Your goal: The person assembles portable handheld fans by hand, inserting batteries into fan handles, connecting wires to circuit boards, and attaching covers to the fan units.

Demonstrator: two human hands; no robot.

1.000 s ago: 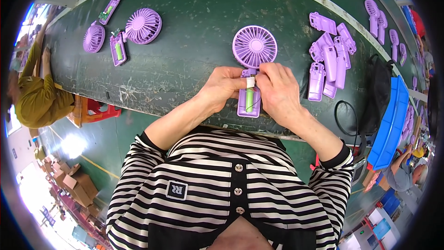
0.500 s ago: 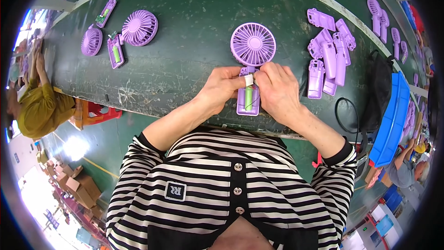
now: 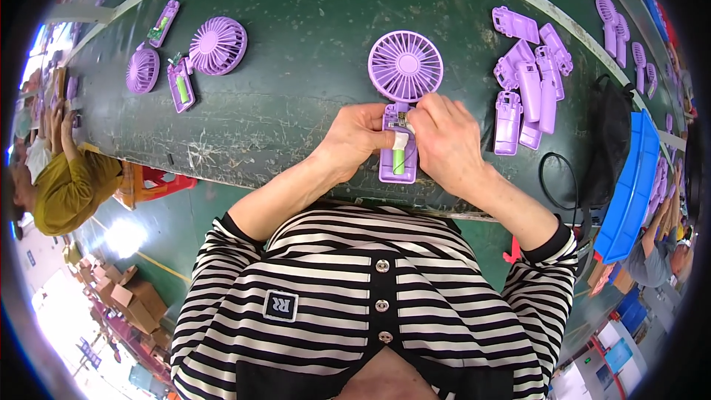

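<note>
A purple handheld fan [image 3: 406, 67] lies on the green bench straight in front of me, its round grille at the far end. Its opened handle [image 3: 387, 170] points toward me, showing a green battery cell [image 3: 398, 161] and a small circuit board [image 3: 402, 117]. My left hand [image 3: 354, 142] grips the handle's left side, and the thumb, with a white wrap on its tip, presses over the top of the battery. On the other side, my right hand [image 3: 449, 141] pinches at the handle's upper right edge by the board; its fingertips hide what they hold.
Several purple handle shells [image 3: 529, 89] lie piled at the right. At the left are two more fans [image 3: 218, 46] and an opened handle part [image 3: 164, 24]. A blue bin [image 3: 626, 187], a black bag [image 3: 603, 144] and a cable [image 3: 559, 178] are at the right edge. A person [image 3: 74, 185] sits far left.
My left thumb has slid slightly down the handle onto the battery's upper end, and the circuit board now shows. The fingers of my right hand have shifted a little upward.
</note>
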